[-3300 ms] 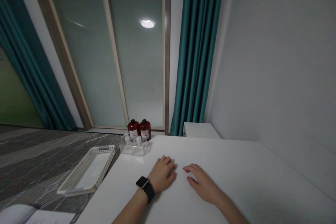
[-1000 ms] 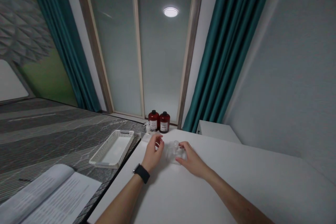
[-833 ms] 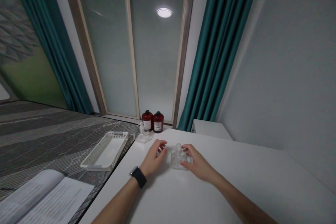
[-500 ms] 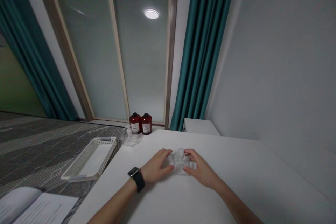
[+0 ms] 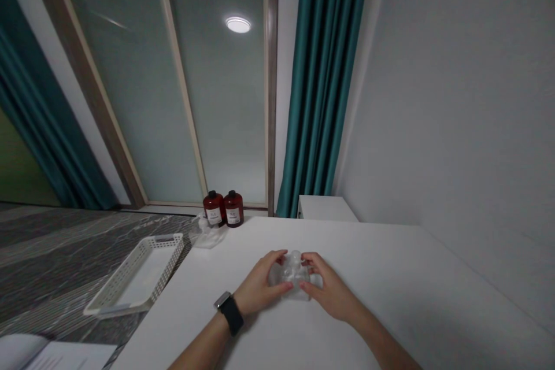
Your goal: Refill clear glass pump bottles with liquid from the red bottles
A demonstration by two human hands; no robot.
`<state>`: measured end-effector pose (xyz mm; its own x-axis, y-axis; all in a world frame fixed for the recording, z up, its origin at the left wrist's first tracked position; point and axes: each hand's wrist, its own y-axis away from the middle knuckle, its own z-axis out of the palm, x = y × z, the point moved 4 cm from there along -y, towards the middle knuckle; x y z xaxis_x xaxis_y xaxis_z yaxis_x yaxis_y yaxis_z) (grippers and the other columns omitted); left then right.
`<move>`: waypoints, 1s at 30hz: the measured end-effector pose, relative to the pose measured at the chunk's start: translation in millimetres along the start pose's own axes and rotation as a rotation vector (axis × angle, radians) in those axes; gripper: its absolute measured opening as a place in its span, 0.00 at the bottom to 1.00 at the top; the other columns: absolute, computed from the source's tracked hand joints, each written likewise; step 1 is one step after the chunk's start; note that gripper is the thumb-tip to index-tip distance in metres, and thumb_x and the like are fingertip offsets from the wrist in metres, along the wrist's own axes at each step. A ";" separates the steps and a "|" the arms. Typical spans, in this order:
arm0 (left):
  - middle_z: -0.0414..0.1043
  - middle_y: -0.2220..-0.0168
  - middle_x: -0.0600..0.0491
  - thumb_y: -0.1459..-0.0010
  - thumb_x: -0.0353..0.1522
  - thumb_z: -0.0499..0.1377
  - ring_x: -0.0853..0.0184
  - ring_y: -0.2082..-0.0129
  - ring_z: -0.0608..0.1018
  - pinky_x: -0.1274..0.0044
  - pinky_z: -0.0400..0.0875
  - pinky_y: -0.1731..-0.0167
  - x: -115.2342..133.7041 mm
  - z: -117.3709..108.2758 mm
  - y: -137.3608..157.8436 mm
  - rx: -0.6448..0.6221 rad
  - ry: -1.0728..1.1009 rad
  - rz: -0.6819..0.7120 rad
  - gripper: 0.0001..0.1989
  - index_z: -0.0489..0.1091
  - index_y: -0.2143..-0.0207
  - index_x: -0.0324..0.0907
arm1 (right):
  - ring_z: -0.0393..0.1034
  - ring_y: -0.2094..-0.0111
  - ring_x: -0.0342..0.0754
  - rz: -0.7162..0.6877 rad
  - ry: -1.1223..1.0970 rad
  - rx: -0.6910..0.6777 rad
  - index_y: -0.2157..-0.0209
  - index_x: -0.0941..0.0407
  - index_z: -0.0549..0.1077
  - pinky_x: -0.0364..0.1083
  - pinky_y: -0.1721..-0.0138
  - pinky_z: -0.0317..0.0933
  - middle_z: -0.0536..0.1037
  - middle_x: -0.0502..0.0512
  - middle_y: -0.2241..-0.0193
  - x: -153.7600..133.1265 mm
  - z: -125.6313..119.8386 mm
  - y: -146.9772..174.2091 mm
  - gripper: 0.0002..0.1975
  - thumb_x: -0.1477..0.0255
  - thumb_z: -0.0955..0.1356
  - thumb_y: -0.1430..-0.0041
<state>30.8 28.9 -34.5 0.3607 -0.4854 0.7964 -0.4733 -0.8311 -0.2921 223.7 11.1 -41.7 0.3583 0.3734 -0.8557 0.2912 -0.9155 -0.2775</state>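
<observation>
A small see-through plastic packet point(image 5: 296, 272) with a pale rounded knob at its top rests on the white table point(image 5: 368, 300); its exact kind is hard to make out. My left hand point(image 5: 262, 288), with a dark-banded watch point(image 5: 229, 312) on the wrist, curls around its left side, thumb in front and fingers behind. From the right, my right hand point(image 5: 327, 286) closes on it in the same way, thumb at the front and fingertips by the knob. Parts of the packet are covered by the fingers.
Two dark red bottles point(image 5: 233, 209) with black caps and white labels stand at the table's far left corner. Beside them lies another clear packet point(image 5: 208, 237). A white perforated basket point(image 5: 117, 307) and an open book point(image 5: 71, 355) are further left. A white cabinet point(image 5: 327, 208) stands behind.
The view has shifted slightly, so the surroundings sit further left. Both hands stay around the clear packet, and the left thumb has come further across its front.
</observation>
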 end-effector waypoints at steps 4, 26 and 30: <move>0.71 0.47 0.44 0.51 0.32 0.69 0.56 0.48 0.73 0.64 0.65 0.44 3.7 0.0 7.6 0.024 0.000 -0.015 0.33 0.63 0.43 0.42 | 0.68 0.49 0.52 -0.086 0.026 -0.013 0.49 0.52 0.66 0.52 0.47 0.63 0.72 0.57 0.51 -12.2 2.0 3.0 0.17 0.73 0.66 0.40; 0.71 0.55 0.47 0.54 0.30 0.66 0.57 0.54 0.75 0.64 0.70 0.50 -4.1 -76.5 23.1 0.008 -0.231 -0.033 0.25 0.64 0.53 0.41 | 0.68 0.45 0.52 0.028 0.059 0.095 0.39 0.50 0.58 0.57 0.41 0.59 0.72 0.60 0.47 15.7 24.8 4.3 0.23 0.67 0.61 0.35; 0.71 0.53 0.46 0.49 0.32 0.63 0.57 0.52 0.75 0.64 0.70 0.49 -20.8 -108.4 42.5 0.208 -0.272 -0.056 0.23 0.63 0.50 0.41 | 0.69 0.47 0.51 -0.012 0.109 0.060 0.42 0.49 0.62 0.55 0.42 0.61 0.73 0.57 0.50 4.5 41.2 -4.9 0.23 0.71 0.63 0.38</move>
<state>-83.9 33.1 -6.1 0.5956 -0.4688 0.6522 -0.2830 -0.8824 -0.3759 187.3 11.1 -62.2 0.4503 0.3954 -0.8005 0.2438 -0.9170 -0.3158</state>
